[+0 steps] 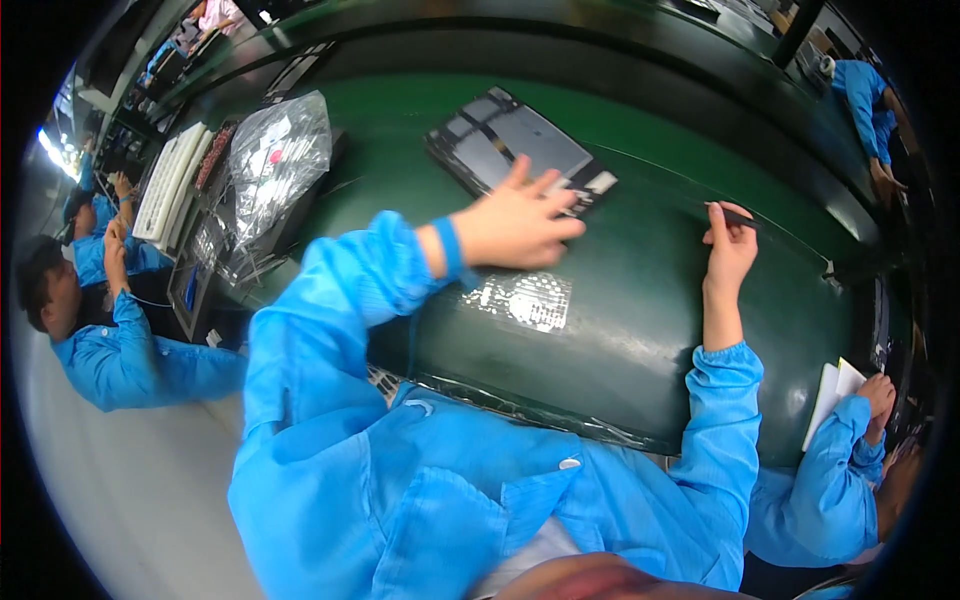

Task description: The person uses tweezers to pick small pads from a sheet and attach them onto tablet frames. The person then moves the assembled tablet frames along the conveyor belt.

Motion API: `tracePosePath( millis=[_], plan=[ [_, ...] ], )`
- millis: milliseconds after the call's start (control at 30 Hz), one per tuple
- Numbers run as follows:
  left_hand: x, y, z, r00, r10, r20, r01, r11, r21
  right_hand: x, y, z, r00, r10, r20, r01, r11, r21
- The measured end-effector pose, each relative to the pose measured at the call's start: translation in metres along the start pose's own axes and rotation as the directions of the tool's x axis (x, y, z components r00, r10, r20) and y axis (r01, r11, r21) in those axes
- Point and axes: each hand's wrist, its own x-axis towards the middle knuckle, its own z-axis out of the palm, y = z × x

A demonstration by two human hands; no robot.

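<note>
A flat dark device (520,145), like a tablet with its inside showing grey panels, lies at an angle on the green work surface (640,300). My left hand (520,222) is spread over its near edge, fingers apart, hiding part of that edge. Whether the fingertips press on it I cannot tell. A blue band circles my left wrist. Off to the right, apart from the device, my right hand (730,245) is closed on a slim dark tool (740,217) with a thin tip pointing left. Just below my left hand lies a clear sheet with small pale pieces (525,300).
On the left, a clear plastic bag (280,150) lies on dark trays beside stacked white trays (170,185). Co-workers in blue sit at left (130,350) and right (820,510); the right one holds white sheets (825,400). A raised shelf edge (600,85) runs along the back.
</note>
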Motion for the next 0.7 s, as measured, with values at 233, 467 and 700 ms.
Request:
tracePosePath(
  millis=[233,467,700],
  plan=[
    [-0.089,-0.109,-0.02,0.874,-0.485,0.004,0.482,0.869,0.112,-0.006,-0.006,0.002,0.999,0.04,0.023,-0.04,0.999,-0.012],
    [-0.066,-0.114,-0.018,0.827,-0.543,-0.146,0.562,0.804,0.192,-0.045,-0.077,0.037,0.852,-0.462,0.245,0.507,0.844,-0.172],
    [-0.038,-0.142,-0.001,0.677,-0.736,-0.009,0.735,0.675,0.062,-0.086,-0.187,0.095,0.183,-0.978,0.103,0.917,0.207,0.339]
  ],
)
